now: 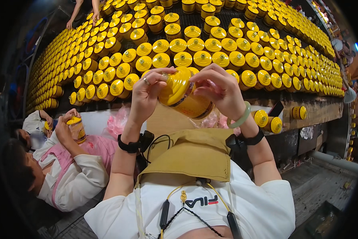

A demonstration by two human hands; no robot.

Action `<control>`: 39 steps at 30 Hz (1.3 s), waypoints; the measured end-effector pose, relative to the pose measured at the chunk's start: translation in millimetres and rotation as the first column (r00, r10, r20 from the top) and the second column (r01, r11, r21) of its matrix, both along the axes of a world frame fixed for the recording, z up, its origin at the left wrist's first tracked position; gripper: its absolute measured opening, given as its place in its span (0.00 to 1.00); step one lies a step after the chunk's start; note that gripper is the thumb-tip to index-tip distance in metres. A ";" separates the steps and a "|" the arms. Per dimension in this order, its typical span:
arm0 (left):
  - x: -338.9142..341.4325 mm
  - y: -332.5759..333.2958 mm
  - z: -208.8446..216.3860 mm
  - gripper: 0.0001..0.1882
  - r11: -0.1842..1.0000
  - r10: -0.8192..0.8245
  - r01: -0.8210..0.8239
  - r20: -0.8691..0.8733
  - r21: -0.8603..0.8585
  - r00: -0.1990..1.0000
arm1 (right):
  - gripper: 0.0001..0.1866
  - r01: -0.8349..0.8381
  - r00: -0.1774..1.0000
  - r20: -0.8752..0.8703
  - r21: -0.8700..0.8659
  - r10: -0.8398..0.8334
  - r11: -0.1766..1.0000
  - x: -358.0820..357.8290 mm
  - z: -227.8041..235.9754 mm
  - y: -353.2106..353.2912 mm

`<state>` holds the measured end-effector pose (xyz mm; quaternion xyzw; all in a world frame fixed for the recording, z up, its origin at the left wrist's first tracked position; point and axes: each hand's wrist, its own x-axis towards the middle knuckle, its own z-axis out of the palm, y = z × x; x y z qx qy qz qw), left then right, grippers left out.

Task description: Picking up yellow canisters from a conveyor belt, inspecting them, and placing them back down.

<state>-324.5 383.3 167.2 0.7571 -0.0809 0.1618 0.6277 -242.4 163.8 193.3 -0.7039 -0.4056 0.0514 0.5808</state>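
Left hand pinches the yellow lid near its knob; between both hands I see the jar tilted, long axis running from lid at left to base at near right. Right hand curls alongside, grip unclear.

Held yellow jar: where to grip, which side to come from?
Best bet: the yellow jar's round body, from below in the picture. The jar tilts, its domed lid toward the upper left, touched by the left hand; the right hand is at the upper right. The body's lower side is uncovered, and its curved wall likely seats a grip better than the sloping lid.
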 end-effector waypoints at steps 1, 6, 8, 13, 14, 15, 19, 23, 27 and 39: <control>-0.1 0.7 1.1 0.04 0.999 -0.016 0.016 0.011 0.029 1.000 | 0.11 0.002 1.000 -0.002 0.000 -0.002 1.000 0.9 0.2 1.1; -5.2 -0.5 2.6 0.04 0.999 -0.016 0.016 -0.013 -0.029 1.000 | 0.10 -0.039 0.997 0.058 -0.043 0.041 0.998 -0.7 1.8 6.9; -6.3 0.9 -2.9 0.04 1.000 0.013 -0.013 -0.023 -0.009 1.000 | 0.10 -0.053 0.996 0.072 -0.057 0.057 0.997 1.1 -0.1 7.3; -10.2 4.4 -6.2 0.04 0.995 0.054 -0.061 -0.090 -0.078 0.994 | 0.10 -0.095 0.989 0.109 -0.086 0.104 0.992 5.4 2.6 -2.6; -10.5 5.6 -7.5 0.05 0.989 0.084 -0.097 -0.118 -0.114 0.989 | 0.09 -0.109 0.990 0.082 -0.083 0.116 0.991 5.7 3.9 -5.5; -11.4 8.9 -10.6 0.05 0.989 0.084 -0.098 -0.117 -0.114 0.990 | 0.08 -0.123 0.990 0.055 -0.080 0.128 0.989 6.0 4.5 -7.2; -10.2 14.6 -14.6 0.08 0.985 0.099 -0.106 -0.057 -0.137 0.993 | 0.08 -0.119 0.984 0.125 -0.049 0.124 0.992 6.1 1.1 -6.9; -9.2 13.7 -14.0 0.08 0.993 0.097 -0.102 -0.083 -0.062 0.992 | 0.07 -0.173 0.963 -0.200 0.059 0.182 0.983 -2.5 -1.9 0.9; -11.1 13.0 -15.3 0.09 0.976 0.125 -0.145 -0.124 -0.163 0.984 | 0.05 -0.042 0.961 -0.272 0.032 0.049 0.999 -4.5 -7.6 8.7; -14.9 29.2 -25.1 0.10 0.859 0.359 -0.381 -0.128 -0.343 0.924 | 0.05 0.192 0.907 -0.415 0.271 -0.065 0.943 -2.9 -19.6 -4.5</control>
